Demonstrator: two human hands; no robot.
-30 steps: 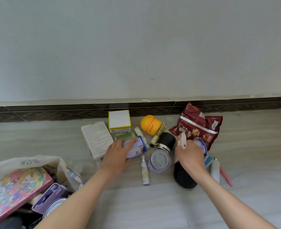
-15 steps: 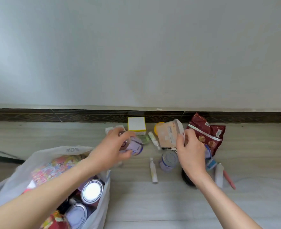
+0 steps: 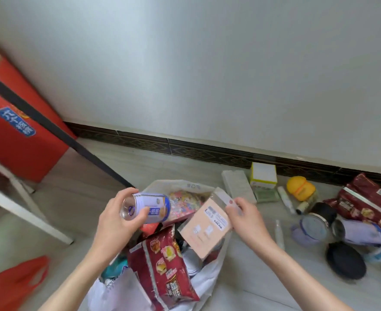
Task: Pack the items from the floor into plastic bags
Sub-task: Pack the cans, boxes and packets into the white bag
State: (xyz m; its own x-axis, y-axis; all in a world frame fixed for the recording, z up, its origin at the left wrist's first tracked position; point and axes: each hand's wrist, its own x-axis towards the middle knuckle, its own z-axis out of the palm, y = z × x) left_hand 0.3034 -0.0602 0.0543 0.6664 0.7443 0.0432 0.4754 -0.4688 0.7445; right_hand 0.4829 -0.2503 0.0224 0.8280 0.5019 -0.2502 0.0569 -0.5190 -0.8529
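My left hand [image 3: 117, 218] grips a blue and white drink can [image 3: 149, 209], held on its side above the open white plastic bag [image 3: 205, 281]. My right hand [image 3: 248, 218] pinches the top corner of a flat beige box [image 3: 205, 227] over the bag's right side. Inside the bag lie a dark red snack packet [image 3: 165, 265], a colourful box [image 3: 182, 203] and other packed goods. More items remain on the floor to the right: a white box with yellow trim [image 3: 263, 175], a yellow round container [image 3: 300, 187], a red snack bag [image 3: 364, 203], cans [image 3: 313, 227] and a black lid [image 3: 345, 260].
A red carton [image 3: 16, 135] stands at the left behind a white frame [image 3: 23, 212] and a black bar [image 3: 57, 131]. A red plastic bag [image 3: 12, 281] lies at the lower left. The wall with a dark skirting [image 3: 207, 151] runs behind everything.
Both hands lifted off the floor and swung left with the can and the beige box, now over the open bag. The view turned left, bringing the red carton and red bag into sight.
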